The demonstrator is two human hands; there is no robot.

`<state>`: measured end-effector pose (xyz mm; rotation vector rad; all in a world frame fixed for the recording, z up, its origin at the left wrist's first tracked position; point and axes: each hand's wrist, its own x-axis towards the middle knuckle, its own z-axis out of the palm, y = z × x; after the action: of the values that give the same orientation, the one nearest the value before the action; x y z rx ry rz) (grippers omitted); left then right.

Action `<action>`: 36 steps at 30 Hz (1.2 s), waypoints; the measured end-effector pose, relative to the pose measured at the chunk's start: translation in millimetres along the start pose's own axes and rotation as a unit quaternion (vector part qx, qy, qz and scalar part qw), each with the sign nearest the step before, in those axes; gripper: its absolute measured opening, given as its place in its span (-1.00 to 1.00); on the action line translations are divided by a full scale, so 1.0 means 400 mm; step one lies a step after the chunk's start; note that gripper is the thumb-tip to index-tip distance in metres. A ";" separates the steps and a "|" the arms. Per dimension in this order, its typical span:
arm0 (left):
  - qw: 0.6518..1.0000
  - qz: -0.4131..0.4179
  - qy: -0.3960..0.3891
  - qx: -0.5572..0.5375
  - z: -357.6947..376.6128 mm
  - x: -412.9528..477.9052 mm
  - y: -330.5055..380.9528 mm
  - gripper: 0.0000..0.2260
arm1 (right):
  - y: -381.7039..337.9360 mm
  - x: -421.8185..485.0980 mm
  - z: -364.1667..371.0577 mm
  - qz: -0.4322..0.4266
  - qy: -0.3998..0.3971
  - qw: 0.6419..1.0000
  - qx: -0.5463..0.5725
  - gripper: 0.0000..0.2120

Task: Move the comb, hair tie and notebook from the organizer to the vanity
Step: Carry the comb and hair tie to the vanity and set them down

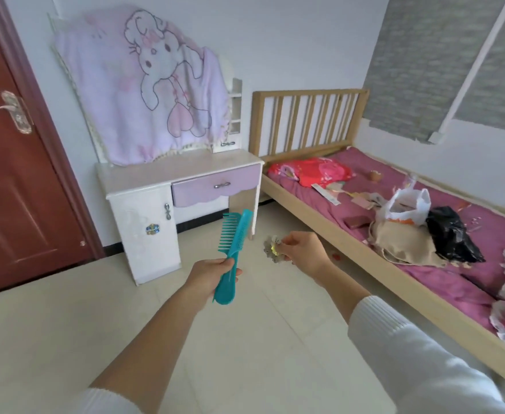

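My left hand (212, 271) grips a teal comb (232, 252) by its handle, teeth pointing up and left. My right hand (300, 249) pinches a grey frilly hair tie (272, 249) with a yellow centre. Both hands are held out over the floor, short of the white and lilac vanity (167, 171), whose top is bare. A beige fabric organizer (400, 239) lies on the pink bed to the right. A small dark red notebook (357, 221) lies on the bed beside it.
The vanity mirror is draped with a pink rabbit cloth (143, 85). A red-brown door (12, 174) stands at left. The wooden bed (319, 222) carries a white bag (406, 204), a black bag (451, 234) and a red pillow (311, 170). Pale floor tiles (66, 339) spread below.
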<state>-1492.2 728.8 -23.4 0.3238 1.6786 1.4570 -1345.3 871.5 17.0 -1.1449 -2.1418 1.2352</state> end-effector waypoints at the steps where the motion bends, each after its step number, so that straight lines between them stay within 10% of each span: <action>1: 1.000 0.000 0.013 -0.009 -0.029 0.050 0.025 -0.79 | -0.018 0.062 0.032 -0.003 -0.012 1.000 0.000 -0.94; 36: 0.959 -0.121 0.241 -0.084 -0.800 1.917 0.605 -0.79 | -0.367 2.049 1.076 0.016 -0.203 0.977 -0.066 -0.87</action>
<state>-2260.8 1103.4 -155.0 -0.3500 1.8718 1.5565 -2177.5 1280.6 -120.1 -1.0525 -2.5434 1.4631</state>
